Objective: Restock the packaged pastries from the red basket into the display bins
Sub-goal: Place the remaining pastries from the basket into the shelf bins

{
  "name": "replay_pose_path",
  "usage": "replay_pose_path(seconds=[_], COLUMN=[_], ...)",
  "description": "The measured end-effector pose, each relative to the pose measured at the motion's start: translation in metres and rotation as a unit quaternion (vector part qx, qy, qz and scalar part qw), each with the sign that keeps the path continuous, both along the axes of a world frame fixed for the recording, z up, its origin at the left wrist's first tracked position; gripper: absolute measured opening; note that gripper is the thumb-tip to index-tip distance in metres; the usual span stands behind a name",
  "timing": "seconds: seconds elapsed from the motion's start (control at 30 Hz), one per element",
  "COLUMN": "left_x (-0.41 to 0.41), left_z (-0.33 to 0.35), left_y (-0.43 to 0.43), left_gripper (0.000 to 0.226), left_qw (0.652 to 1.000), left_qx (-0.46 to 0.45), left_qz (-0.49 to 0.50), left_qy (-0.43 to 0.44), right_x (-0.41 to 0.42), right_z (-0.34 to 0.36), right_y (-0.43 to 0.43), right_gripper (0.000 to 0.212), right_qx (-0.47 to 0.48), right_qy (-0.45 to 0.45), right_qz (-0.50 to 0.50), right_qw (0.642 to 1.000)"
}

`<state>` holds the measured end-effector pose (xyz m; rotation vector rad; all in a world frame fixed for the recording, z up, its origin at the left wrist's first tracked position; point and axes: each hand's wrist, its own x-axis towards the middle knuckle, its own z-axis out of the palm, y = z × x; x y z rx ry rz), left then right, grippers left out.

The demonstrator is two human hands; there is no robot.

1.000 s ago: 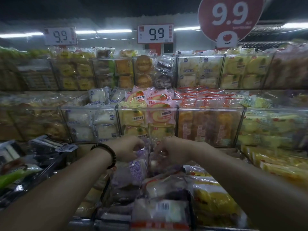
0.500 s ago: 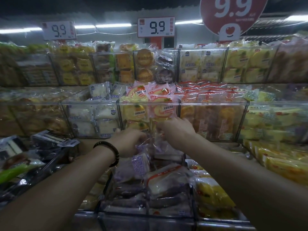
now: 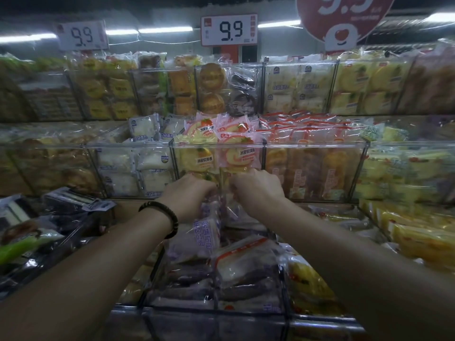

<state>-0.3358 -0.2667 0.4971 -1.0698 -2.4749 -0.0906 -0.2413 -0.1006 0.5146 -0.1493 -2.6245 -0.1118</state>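
Observation:
My left hand (image 3: 190, 194), with a dark bead bracelet on its wrist, grips the top of a clear pastry pack with purple print (image 3: 204, 232). My right hand (image 3: 256, 188) pinches a second clear pack (image 3: 234, 212) right beside it. Both packs hang over a clear lower bin (image 3: 216, 308) that holds several purple-brown pastries and a white one with a red stripe (image 3: 246, 262). Both hands are in front of the clear middle bin (image 3: 219, 145) of pink and yellow roll cakes. The red basket is out of view.
Clear bins run in three tiers: white buns (image 3: 142, 163) to the left, orange packs (image 3: 310, 168) to the right, yellow cakes (image 3: 418, 235) at the far right. Dark packs (image 3: 61, 203) lie at lower left. Price signs reading 9.9 (image 3: 229, 29) stand above.
Both hands have risen and moved toward the shelves, lifting the two packs from just above the lower bin to the front of the middle bin. The view has tilted up.

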Motion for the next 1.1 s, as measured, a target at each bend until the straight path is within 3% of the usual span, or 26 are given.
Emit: replay_pose_path(seconds=[0.3,0.47,0.63,0.73,0.93,1.03,1.1], left_x=[-0.008,-0.012,-0.012,-0.012,-0.007,-0.002,0.002], left_z=[-0.001,0.002,-0.011,-0.015,-0.020,-0.008,0.002], left_y=[-0.001,-0.007,-0.001,0.000,0.004,-0.006,-0.017], left_gripper=[0.037,0.036,0.027,0.025,0.033,0.049,0.051], left_qw=[0.997,0.992,0.995,0.993,0.994,0.988,0.986], left_qx=[-0.017,0.035,0.011,0.024,0.025,0.074,0.096], left_qz=[-0.024,-0.036,-0.040,-0.033,-0.031,-0.035,-0.031], left_qy=[-0.074,-0.117,-0.093,-0.114,-0.098,-0.133,-0.134], right_x=[-0.006,-0.011,-0.014,-0.015,-0.010,-0.003,0.005], right_z=[0.002,0.004,-0.014,-0.016,-0.023,-0.015,-0.008], right_y=[-0.008,-0.003,0.000,0.004,0.010,0.023,0.028], right_gripper=[0.018,0.016,0.028,0.021,0.019,0.022,0.022], right_qx=[-0.060,-0.100,-0.060,-0.062,-0.101,-0.178,-0.180], right_qy=[-0.041,-0.043,-0.066,-0.065,-0.054,-0.027,-0.017], right_qz=[0.014,0.031,0.028,0.027,0.024,0.042,0.050], right_qw=[0.997,0.994,0.996,0.996,0.993,0.983,0.982])
